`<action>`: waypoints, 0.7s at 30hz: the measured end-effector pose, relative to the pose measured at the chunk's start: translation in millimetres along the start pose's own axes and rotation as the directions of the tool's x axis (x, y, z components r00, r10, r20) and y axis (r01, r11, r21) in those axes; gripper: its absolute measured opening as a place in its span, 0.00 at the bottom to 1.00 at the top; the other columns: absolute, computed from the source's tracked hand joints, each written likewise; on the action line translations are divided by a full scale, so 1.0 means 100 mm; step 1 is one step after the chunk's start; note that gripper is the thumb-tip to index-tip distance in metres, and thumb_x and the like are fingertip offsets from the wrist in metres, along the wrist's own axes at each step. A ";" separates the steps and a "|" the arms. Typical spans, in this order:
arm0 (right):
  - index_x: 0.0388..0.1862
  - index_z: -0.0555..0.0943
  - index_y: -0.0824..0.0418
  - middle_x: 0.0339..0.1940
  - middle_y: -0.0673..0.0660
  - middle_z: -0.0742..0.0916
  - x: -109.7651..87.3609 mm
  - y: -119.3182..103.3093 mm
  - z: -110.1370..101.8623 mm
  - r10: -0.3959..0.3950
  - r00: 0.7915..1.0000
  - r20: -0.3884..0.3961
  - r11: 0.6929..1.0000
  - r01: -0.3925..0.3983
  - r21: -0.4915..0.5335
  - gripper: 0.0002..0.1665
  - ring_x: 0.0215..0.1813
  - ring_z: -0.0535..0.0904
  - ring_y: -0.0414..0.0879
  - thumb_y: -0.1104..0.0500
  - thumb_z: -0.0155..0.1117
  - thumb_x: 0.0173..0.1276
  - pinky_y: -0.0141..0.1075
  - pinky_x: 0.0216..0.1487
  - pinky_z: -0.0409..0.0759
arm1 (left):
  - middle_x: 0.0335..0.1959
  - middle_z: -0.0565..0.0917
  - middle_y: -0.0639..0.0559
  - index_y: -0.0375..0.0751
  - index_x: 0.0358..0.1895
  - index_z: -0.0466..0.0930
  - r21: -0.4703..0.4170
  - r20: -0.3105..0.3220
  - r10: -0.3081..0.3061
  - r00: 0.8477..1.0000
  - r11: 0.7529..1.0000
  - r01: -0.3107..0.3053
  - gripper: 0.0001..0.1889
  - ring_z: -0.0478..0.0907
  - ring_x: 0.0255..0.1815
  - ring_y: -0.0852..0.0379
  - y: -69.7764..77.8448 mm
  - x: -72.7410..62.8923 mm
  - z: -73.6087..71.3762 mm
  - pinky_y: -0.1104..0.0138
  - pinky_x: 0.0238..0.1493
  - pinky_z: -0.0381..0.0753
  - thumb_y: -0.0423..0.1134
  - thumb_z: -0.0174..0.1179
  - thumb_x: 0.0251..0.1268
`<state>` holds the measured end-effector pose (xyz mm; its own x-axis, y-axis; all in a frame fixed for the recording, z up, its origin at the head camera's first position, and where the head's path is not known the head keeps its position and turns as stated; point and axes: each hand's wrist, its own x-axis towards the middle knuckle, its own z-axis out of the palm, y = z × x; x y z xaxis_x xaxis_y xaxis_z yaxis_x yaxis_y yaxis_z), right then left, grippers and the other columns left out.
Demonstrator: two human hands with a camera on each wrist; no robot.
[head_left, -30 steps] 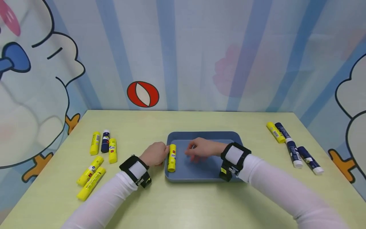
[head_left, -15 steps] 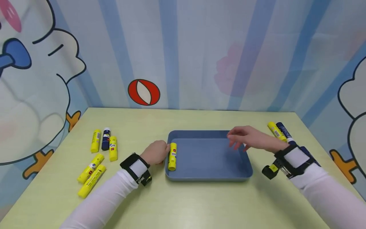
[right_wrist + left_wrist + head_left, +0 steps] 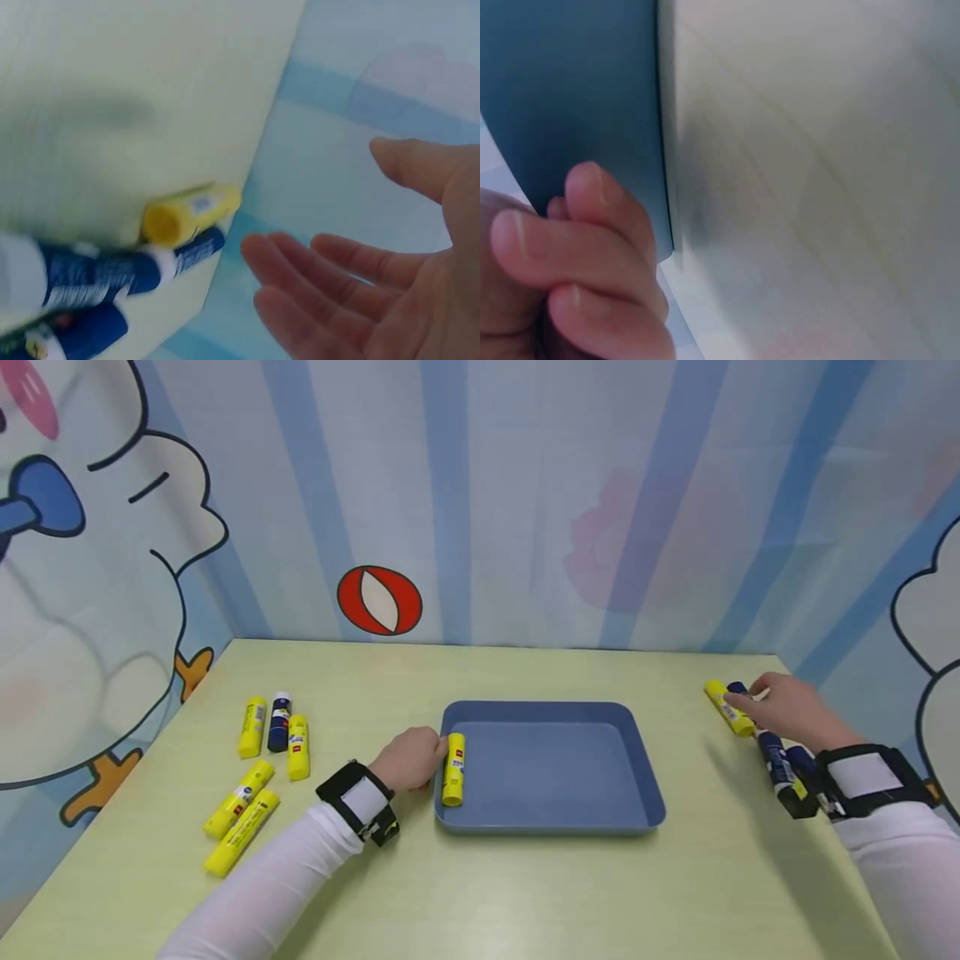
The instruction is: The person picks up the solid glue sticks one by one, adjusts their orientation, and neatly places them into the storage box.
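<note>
Blue-grey, the tray (image 3: 555,777) has its left rim pinched by the left hand (image 3: 408,760), grip narrow; the right hand (image 3: 798,710), grip wide, hovers near a yellow glue stick (image 3: 726,707).

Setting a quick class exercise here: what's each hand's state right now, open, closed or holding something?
Left hand: closed, apparently holding the tray by its left rim.
Right hand: open, holding nothing, near the right-side yellow stick.
</note>
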<state>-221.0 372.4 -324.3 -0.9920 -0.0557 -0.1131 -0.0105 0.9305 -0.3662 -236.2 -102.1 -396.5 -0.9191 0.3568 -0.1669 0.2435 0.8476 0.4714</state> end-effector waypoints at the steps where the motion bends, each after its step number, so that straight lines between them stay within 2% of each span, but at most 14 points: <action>1: 0.55 0.65 0.85 0.43 0.79 0.79 -0.01 0.05 0.00 0.019 1.000 -0.016 0.999 -0.019 -0.043 0.42 0.37 0.80 0.64 0.42 0.50 0.75 0.52 0.35 0.77 | 0.04 0.69 0.55 0.38 0.17 0.71 0.000 -0.003 0.000 1.000 1.000 0.000 0.26 0.66 0.06 0.59 0.00 0.00 0.00 0.69 0.15 0.66 0.41 0.41 0.79; 4: 0.41 0.70 0.83 0.30 0.73 0.78 -0.05 0.15 0.04 0.067 0.996 -0.052 0.989 -0.074 -0.130 0.35 0.28 0.76 0.60 0.45 0.53 0.73 0.48 0.29 0.73 | 0.04 0.68 0.55 0.39 0.17 0.71 0.000 -0.005 -0.002 1.000 1.000 0.002 0.26 0.65 0.06 0.59 0.00 0.00 0.01 0.69 0.15 0.66 0.41 0.40 0.79; 7: 0.20 0.70 0.69 0.15 0.57 0.70 -0.08 0.22 0.11 0.094 0.992 -0.082 0.978 -0.107 -0.181 0.28 0.18 0.68 0.49 0.47 0.56 0.71 0.40 0.21 0.66 | 0.04 0.68 0.55 0.39 0.17 0.70 0.006 -0.005 -0.008 1.000 1.000 0.008 0.26 0.65 0.06 0.59 -0.01 0.01 0.02 0.69 0.15 0.65 0.41 0.40 0.79; 9: 0.13 0.66 0.60 0.11 0.50 0.65 -0.10 0.25 0.17 0.101 0.991 -0.093 0.971 -0.119 -0.209 0.28 0.15 0.63 0.45 0.47 0.58 0.70 0.36 0.19 0.62 | 0.04 0.68 0.55 0.39 0.17 0.70 0.005 -0.002 -0.015 1.000 1.000 0.015 0.26 0.65 0.06 0.59 -0.01 0.02 0.03 0.69 0.15 0.66 0.41 0.40 0.79; 13: 0.10 0.64 0.57 0.10 0.48 0.63 -0.13 0.30 0.24 0.119 0.988 -0.098 0.961 -0.140 -0.240 0.28 0.14 0.62 0.43 0.49 0.59 0.67 0.35 0.19 0.61 | 0.04 0.69 0.55 0.39 0.17 0.71 0.005 -0.002 -0.014 1.000 1.000 0.014 0.26 0.66 0.06 0.59 0.00 0.01 0.03 0.69 0.16 0.66 0.41 0.41 0.79; 21: 0.16 0.70 0.63 0.14 0.54 0.72 -0.10 0.35 0.30 0.189 0.982 -0.009 0.947 -0.185 -0.264 0.19 0.18 0.69 0.47 0.56 0.59 0.63 0.39 0.23 0.67 | 0.04 0.69 0.55 0.39 0.18 0.72 0.002 0.002 -0.024 1.000 1.000 0.024 0.25 0.66 0.06 0.59 -0.01 0.00 0.04 0.70 0.15 0.64 0.41 0.41 0.79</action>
<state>-207.3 394.8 -363.6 -0.9772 0.1248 -0.1718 0.1404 0.9867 -0.0820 -235.6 -101.2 -400.0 -0.9243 0.3367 -0.1797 0.2215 0.8567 0.4658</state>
